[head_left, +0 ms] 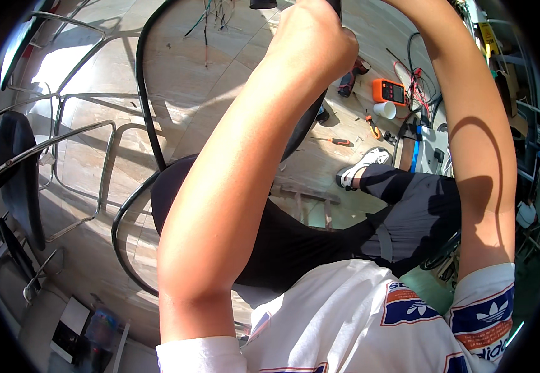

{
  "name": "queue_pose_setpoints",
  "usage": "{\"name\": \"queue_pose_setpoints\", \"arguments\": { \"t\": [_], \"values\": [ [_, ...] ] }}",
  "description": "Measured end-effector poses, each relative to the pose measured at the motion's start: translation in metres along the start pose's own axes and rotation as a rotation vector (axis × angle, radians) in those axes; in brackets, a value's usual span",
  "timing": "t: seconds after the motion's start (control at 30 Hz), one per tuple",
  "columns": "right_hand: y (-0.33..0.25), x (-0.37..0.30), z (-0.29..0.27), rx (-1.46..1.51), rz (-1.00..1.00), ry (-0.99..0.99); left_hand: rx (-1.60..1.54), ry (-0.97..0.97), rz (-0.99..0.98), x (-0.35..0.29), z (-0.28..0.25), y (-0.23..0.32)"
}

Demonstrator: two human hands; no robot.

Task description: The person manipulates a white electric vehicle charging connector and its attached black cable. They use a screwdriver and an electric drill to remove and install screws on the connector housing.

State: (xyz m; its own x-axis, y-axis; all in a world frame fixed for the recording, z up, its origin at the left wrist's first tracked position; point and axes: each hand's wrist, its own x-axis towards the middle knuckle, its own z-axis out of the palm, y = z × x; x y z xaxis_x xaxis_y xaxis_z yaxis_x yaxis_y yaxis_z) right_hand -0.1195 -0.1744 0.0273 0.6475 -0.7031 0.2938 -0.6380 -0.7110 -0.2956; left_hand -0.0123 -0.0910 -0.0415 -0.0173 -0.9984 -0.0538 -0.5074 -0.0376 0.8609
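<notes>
Black cable [141,81] arched beside the left knee [169,186]; another dark length [308,127] ran by the raised left hand [316,31] (fingers hidden, grip impossible to tell), the right hand unseen. Pliers [374,129] lay near the shoe [360,168], perhaps for reach.

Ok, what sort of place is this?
Probably a makeshift electrical work area: an orange meter, a screwdriver and pliers lie on the tiled floor.
</notes>
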Motion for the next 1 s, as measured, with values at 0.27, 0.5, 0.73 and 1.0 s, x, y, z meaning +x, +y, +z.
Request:
{"name": "queue_pose_setpoints", "arguments": {
  "t": [0.27,0.5,0.73,1.0],
  "values": [
    [0.003,0.005,0.015,-0.026,0.004,-0.048,-0.024,0.041,0.045,0.004,0.008,-0.010],
    [0.020,0.010,0.048,-0.188,0.144,-0.105,-0.072,0.070,0.025,0.007,0.014,-0.015],
    [0.047,0.013,0.055,-0.355,0.043,-0.230,-0.059,0.053,-0.013,0.007,0.021,-0.015],
    [0.048,0.016,0.057,-0.115,0.090,-0.319,0.059,0.130,0.137,0.015,0.033,-0.030]
  ]
}}
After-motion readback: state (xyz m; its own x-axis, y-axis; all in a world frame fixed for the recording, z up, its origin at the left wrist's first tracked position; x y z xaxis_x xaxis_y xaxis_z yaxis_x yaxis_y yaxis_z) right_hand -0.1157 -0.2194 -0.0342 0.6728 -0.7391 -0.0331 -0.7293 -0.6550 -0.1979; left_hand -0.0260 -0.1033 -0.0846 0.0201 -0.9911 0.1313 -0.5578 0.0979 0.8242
